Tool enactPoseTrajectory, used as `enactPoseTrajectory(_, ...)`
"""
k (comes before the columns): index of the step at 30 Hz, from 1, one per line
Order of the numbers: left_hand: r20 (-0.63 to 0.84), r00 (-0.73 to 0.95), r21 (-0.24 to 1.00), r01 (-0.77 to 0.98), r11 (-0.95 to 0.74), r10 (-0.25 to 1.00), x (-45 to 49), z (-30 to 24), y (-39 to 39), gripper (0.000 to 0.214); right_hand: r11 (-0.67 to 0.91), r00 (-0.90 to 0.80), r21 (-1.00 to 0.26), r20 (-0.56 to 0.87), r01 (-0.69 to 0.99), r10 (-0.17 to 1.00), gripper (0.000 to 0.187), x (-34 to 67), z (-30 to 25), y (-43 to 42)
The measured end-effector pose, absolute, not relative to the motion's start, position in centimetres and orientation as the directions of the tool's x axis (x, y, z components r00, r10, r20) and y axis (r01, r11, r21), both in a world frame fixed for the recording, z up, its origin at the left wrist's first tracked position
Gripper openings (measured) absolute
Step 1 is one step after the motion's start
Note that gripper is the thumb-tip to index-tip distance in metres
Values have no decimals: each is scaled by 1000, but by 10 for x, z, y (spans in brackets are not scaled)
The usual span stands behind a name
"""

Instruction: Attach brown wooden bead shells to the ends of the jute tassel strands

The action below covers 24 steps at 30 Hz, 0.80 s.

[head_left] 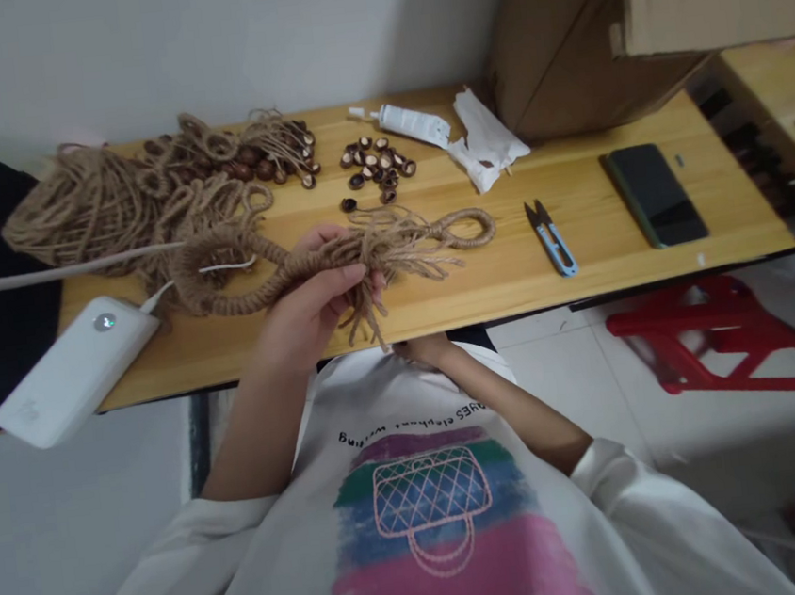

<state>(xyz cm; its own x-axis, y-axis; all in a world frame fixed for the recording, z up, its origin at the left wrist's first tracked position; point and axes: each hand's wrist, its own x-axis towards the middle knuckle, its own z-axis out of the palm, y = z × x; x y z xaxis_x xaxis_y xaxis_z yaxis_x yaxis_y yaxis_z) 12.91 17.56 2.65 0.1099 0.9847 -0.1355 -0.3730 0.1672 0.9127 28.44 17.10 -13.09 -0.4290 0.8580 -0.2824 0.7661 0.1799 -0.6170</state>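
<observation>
My left hand (330, 290) is closed around a braided jute rope piece (392, 241) just over the table's front edge. Loose frayed strands spill past my thumb and fingers. A wrapped loop (467, 228) shows at the right end, and a larger wrapped ring (227, 301) lies at the left end. Below the table edge, my right hand (423, 350) rests by my lap against the white shirt; its fingers are mostly hidden. Blue-handled thread snips (552, 240) lie on the table to the right of the rope.
Jute cord (90, 211) is heaped at the left, behind a white power bank (75, 369) with a cable. Halved brown shells (378, 162), a glue tube (414, 125), crumpled white paper (487, 141) and a cardboard box (557, 54) stand along the back. A phone (653, 195) lies right.
</observation>
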Motion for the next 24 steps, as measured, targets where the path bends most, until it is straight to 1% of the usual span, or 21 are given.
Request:
enactPoseTrajectory(2, -145, 121, 901, -393, 181, 982, 128, 25, 175, 24, 154, -391, -643, -244, 750, 887, 6, 300, -130, 174)
enactPoseTrajectory(4, -164, 156, 875, -433, 217, 974, 125, 24, 176, 26, 101, -321, -656, -224, 748, 920, 14, 330, -129, 174)
enactPoseTrajectory(7, -181, 227, 806, -523, 277, 957, 121, 22, 179, 29, -58, -138, -620, -265, 782, 954, 31, 396, -126, 164)
enactPoseTrajectory(9, -180, 240, 771, -568, 288, 954, 120, 21, 182, 29, -201, 28, -547, -308, 813, 951, 39, 445, -123, 152)
enactPoseTrajectory(10, -177, 240, 762, -580, 287, 954, 121, 20, 184, 30, -262, 97, -509, -329, 820, 939, 38, 467, -121, 145)
enactPoseTrajectory(12, -166, 249, 757, -588, 285, 954, 123, 19, 187, 31, -369, 219, -414, -367, 832, 904, 28, 506, -116, 132)
enactPoseTrajectory(13, -156, 269, 758, -584, 290, 950, 125, 18, 188, 31, -409, 265, -366, -384, 836, 885, 27, 522, -112, 126)
enactPoseTrajectory(14, -146, 294, 760, -577, 297, 944, 126, 18, 189, 31, -434, 296, -331, -393, 838, 871, 29, 534, -109, 122)
enactPoseTrajectory(16, -132, 331, 764, -567, 309, 934, 129, 19, 190, 29, -467, 333, -285, -411, 837, 849, 32, 548, -99, 118)
enactPoseTrajectory(18, -130, 350, 759, -567, 320, 928, 132, 19, 190, 29, -456, 303, -311, -433, 834, 849, 28, 545, -83, 120)
enactPoseTrajectory(19, -130, 355, 753, -572, 325, 926, 133, 20, 191, 29, -418, 242, -369, -438, 830, 866, 26, 537, -72, 122)
enactPoseTrajectory(20, -132, 364, 744, -578, 335, 922, 134, 20, 191, 29, -353, 150, -462, -419, 814, 895, 28, 525, -58, 124)
enactPoseTrajectory(21, -135, 376, 735, -582, 347, 917, 135, 20, 191, 29, -255, 34, -565, -372, 785, 928, 33, 510, -43, 127)
enactPoseTrajectory(22, -138, 391, 728, -583, 361, 910, 137, 20, 192, 29, -134, -64, -645, -275, 753, 959, 34, 492, -26, 131)
enactPoseTrajectory(23, -143, 406, 722, -581, 376, 903, 138, 20, 192, 29, -2, -146, -702, -152, 713, 978, 29, 473, -8, 135)
enactPoseTrajectory(24, -146, 420, 717, -579, 388, 896, 140, 21, 192, 28, 132, -215, -740, -17, 659, 976, 20, 453, 9, 139)
